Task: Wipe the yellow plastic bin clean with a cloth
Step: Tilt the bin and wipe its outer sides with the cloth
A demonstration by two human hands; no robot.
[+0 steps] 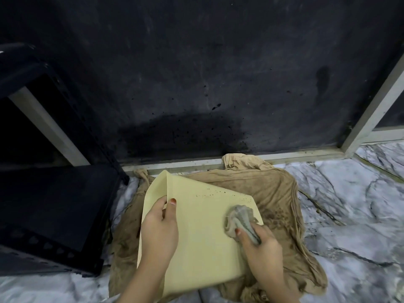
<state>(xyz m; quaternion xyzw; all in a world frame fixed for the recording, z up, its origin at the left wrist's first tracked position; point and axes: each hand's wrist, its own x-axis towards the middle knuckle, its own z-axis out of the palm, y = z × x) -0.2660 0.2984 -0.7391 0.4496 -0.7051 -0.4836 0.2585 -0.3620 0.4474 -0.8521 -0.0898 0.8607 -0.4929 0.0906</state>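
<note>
The yellow plastic bin (201,232) lies on its side on a brown fabric, one flat face turned up, with dark specks near its far edge. My left hand (159,228) grips the bin's left corner edge, thumb on the upper face. My right hand (262,248) is shut on a bunched grey cloth (240,219), which presses on the bin's right side near the far corner.
A stained brown fabric (273,193) is spread under the bin on the marble-patterned floor (349,215). A dark wall panel (207,73) with a pale frame rises just behind. A black shelf unit (54,204) stands at the left.
</note>
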